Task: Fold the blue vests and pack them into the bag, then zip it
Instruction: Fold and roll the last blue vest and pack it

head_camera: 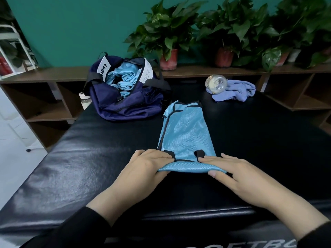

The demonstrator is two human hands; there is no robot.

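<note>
Navy bag [123, 97] far left on the black surface [71, 167], unzipped, rolled blue vests [123, 77] inside. Left hand [143, 167] and right hand [238, 174] each pinch the near, turned-up hem of a blue vest [186, 129] lying mid-surface. Jar [215, 82] on purple cloth [236, 92], far right.

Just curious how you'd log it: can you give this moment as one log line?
step: folding vest | left hand: grips near hem | right hand: grips near hem | bag: open, vests inside

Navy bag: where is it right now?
Head view, far left of the black table: the navy bag lies unzipped with rolled blue vests inside, beyond the flat vest.
</note>
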